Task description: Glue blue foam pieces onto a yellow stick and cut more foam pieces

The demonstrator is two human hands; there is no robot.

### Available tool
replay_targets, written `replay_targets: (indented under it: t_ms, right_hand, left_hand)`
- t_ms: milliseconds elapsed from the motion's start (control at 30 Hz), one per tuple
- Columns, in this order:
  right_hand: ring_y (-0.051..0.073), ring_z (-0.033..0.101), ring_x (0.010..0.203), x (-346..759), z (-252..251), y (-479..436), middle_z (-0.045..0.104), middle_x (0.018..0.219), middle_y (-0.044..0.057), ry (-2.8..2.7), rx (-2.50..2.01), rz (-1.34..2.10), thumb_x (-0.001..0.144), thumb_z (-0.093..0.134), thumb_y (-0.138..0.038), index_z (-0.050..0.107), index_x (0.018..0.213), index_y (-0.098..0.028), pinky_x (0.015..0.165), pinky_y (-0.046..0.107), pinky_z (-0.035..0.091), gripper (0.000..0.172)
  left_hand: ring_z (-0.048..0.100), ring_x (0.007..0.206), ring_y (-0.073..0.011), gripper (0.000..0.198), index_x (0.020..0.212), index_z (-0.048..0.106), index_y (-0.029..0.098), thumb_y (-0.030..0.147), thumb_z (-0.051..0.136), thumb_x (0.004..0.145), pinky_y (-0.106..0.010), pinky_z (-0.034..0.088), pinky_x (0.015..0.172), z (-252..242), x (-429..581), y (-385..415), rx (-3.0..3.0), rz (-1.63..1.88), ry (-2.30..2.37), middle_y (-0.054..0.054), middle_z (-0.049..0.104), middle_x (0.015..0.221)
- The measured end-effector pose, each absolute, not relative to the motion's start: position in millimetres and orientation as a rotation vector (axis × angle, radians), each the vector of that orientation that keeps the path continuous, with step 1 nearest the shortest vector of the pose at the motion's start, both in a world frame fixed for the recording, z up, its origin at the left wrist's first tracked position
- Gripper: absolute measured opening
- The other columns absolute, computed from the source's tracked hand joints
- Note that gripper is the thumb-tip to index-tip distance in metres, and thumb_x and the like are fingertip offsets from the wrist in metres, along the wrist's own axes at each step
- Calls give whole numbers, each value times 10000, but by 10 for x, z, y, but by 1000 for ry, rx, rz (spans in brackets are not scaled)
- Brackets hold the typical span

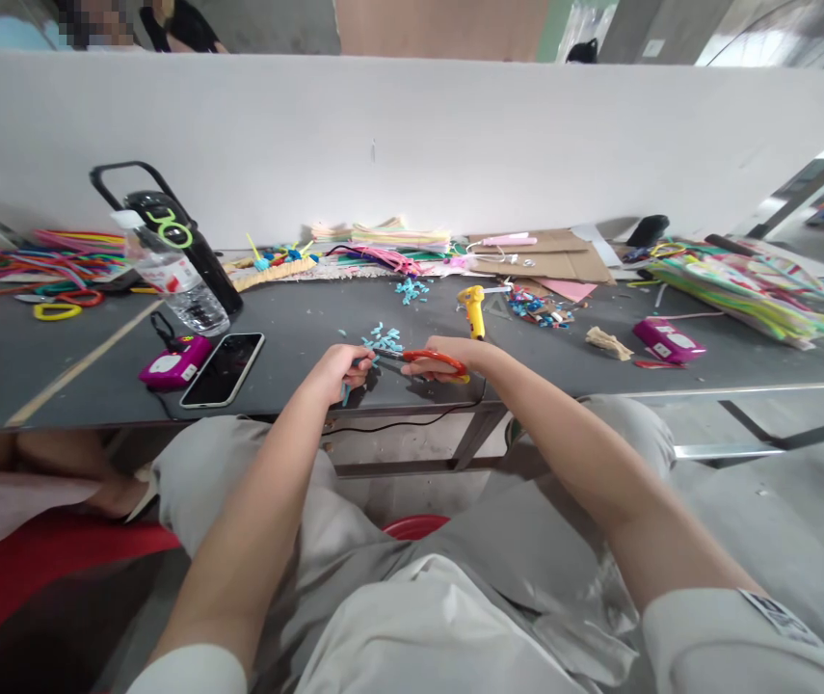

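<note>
My right hand point(432, 363) is closed round the orange handles of a pair of scissors point(447, 362), whose blades point left toward my other hand. Between the closed fingers of my left hand point(345, 371) is a blue strip point(346, 392), its end hanging below them. The blade tips reach close to those fingers; whether they touch the strip I cannot tell. Just beyond both hands lies a loose pile of small blue cut pieces point(385, 337). Farther back sits a second little heap of blue pieces point(412, 289).
A yellow glue gun point(474, 310) stands behind my right hand. On the left are a phone point(224, 370), a purple box point(176, 364), a water bottle point(191, 294) and a black flask point(201, 260). Craft strips point(736, 289) and cardboard point(548, 258) line the white partition point(412, 145). Someone sits at left.
</note>
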State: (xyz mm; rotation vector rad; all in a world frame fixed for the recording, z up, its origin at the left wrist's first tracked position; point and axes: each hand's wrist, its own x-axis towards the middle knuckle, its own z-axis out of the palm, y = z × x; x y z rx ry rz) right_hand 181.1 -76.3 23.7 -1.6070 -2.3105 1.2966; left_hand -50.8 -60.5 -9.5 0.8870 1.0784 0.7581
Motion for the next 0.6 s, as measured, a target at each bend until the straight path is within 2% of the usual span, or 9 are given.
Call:
replay_targets:
  t_ms: [167, 300, 500, 600]
  right_hand:
    - [100, 425, 363, 1864, 156, -862, 496, 416, -13, -2086, -1567, 1376, 761, 653, -729, 549, 595, -173, 426, 257, 356, 589]
    - [96, 403, 356, 1919, 79, -933, 480, 417, -23, -1861, -1502, 1452, 788, 615, -738, 535, 619, -182, 376, 248, 313, 586]
    - [105, 512, 439, 1856, 66, -1009, 552, 506, -11, -1799, -1259, 1311, 768, 710, -629, 480, 579, -189, 438, 231, 394, 531]
    - [129, 589, 523, 1741, 63, -1014, 611, 588, -3, -1708, -1135, 1252, 741, 761, -564, 499, 649, -191, 499, 237, 448, 465]
  left_hand:
    - [238, 351, -14, 97, 681, 587, 104, 123, 587, 777, -163, 133, 348, -103, -482, -664, 940, 810, 1055, 26, 434, 504]
    - [282, 371, -29, 127, 763, 618, 97, 202, 617, 836, -177, 153, 378, -123, -428, -761, 1100, 850, 1034, 16, 456, 527]
    - [282, 409, -38, 281, 941, 647, 110, 385, 637, 886, -191, 163, 414, -148, -323, -867, 1289, 855, 929, 34, 462, 569]
    - [315, 435, -60, 415, 1176, 626, 124, 430, 630, 895, -202, 195, 430, -175, -296, -897, 1389, 843, 829, 37, 491, 572]
